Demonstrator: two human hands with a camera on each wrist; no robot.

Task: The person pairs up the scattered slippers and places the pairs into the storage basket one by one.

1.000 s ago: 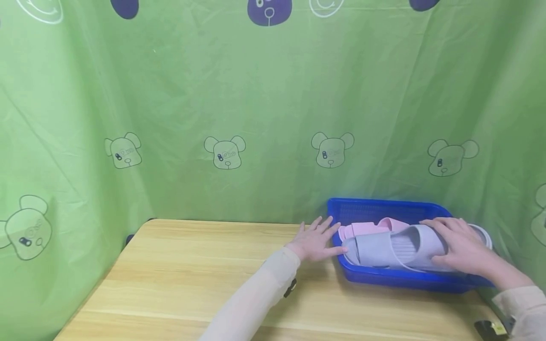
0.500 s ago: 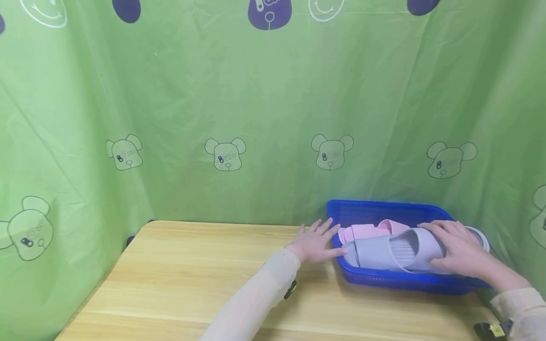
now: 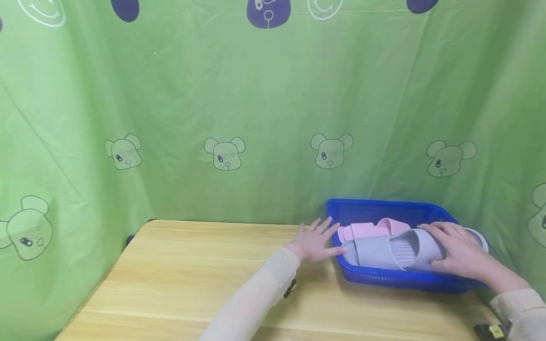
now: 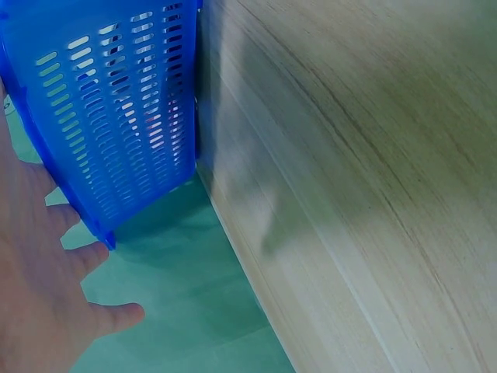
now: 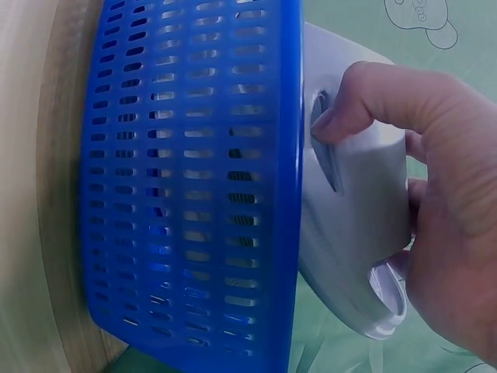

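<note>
A blue plastic basket [image 3: 409, 278] with slotted walls stands at the right end of the table. In it lies a grey slipper [image 3: 375, 252], its heel end reaching up over the right rim. My right hand [image 3: 462, 251] grips this slipper over its strap; in the right wrist view the thumb [image 5: 345, 116] presses at an opening in the strap, fingers on the far side. Behind it in the basket is a pink slipper [image 3: 368, 229], partly hidden. My left hand [image 3: 313, 242] has its fingers spread at the basket's left rim, thumb tip right by the grey slipper's toe.
The wooden table [image 3: 192, 274] stretches out to the left of the basket. A green curtain [image 3: 273, 94] with bear faces hangs close behind the table and along both sides. Dark straps [image 3: 490, 330] sit at the wrists.
The grey slipper and my right hand have shifted slightly left and lower into the basket. My left hand stays in place.
</note>
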